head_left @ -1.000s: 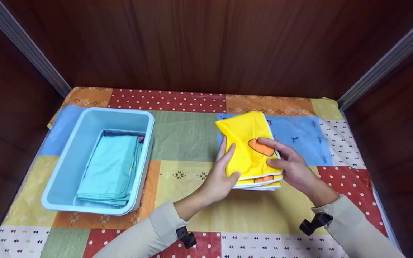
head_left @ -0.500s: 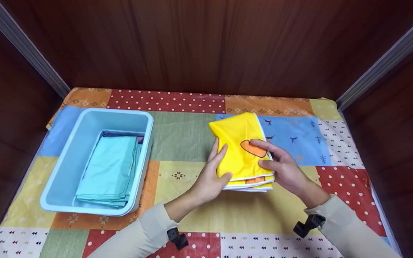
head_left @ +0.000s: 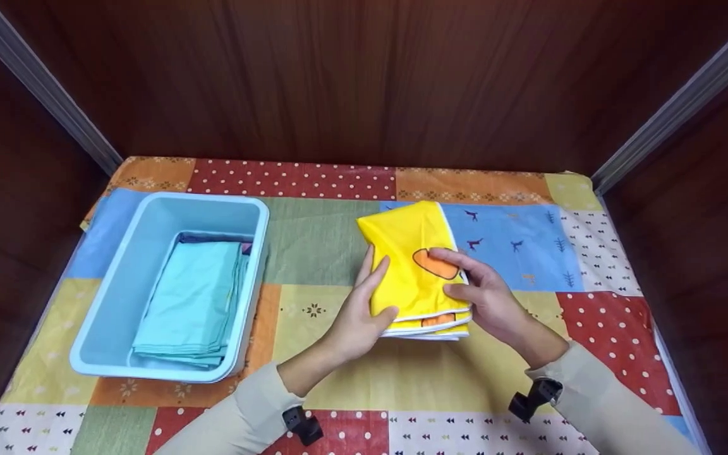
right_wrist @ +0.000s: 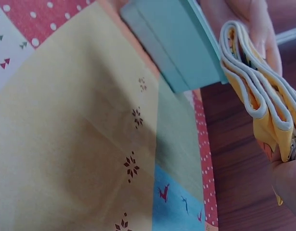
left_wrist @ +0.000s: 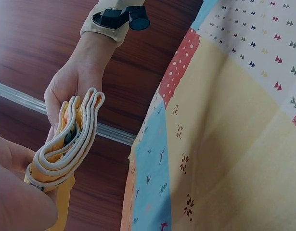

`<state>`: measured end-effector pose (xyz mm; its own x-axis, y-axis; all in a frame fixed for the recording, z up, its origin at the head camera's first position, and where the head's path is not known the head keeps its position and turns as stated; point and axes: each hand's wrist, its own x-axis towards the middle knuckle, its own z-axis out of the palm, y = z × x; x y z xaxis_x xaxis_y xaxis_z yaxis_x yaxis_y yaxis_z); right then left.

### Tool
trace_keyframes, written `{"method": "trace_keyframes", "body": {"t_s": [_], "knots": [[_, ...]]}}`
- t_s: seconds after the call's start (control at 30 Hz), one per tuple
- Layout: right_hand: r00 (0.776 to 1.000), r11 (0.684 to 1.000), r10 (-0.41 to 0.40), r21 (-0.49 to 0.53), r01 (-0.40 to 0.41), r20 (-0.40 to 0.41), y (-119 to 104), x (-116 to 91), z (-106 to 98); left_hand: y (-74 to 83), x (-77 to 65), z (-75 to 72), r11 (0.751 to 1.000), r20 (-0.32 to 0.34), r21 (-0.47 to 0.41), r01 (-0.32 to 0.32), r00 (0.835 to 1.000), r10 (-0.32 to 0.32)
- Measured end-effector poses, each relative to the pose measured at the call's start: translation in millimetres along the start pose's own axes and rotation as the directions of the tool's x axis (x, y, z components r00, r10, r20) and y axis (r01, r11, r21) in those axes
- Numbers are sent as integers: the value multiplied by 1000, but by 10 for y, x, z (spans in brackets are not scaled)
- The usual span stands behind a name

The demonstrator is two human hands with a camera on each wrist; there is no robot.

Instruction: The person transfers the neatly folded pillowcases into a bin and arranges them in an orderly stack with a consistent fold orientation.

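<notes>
Head view: both hands, left (head_left: 357, 316) and right (head_left: 490, 303), gripped the folded yellow cloth (head_left: 411, 265) (lifted), next likely to bin (head_left: 149, 215).

A folded cloth (head_left: 411, 265) in bright yellow, marked with orange patches and edged in white, is seen at the centre of the frame. A pale blue tub (head_left: 117, 297) at the left is filled with mint-green folded fabric (head_left: 190, 297). The tablecloth (head_left: 339, 373) is patterned in patchwork squares: red with white dots, yellow, green, orange, blue with small birds.
</notes>
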<state>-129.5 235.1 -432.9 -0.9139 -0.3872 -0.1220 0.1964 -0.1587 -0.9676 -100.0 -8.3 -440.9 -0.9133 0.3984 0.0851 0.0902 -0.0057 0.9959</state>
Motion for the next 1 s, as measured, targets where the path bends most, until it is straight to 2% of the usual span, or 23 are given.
{"method": "trace_keyframes", "body": {"t_s": [0.33, 0.6, 1.0], "knots": [[999, 999, -13, 29, 12, 31, 15, 41, 84, 23, -45, -79, 1000, -19, -6, -5, 1000, 5], [1000, 1000, 5, 29, -6, 23, 20, 59, 156, 13, -96, -148, 1000, -11, -3, -15, 1000, 15], [1000, 999, -16, 44, 15, 22, 68, 134, 270, 17, -136, -254, 999, -39, 43, 7, 999, -6]]}}
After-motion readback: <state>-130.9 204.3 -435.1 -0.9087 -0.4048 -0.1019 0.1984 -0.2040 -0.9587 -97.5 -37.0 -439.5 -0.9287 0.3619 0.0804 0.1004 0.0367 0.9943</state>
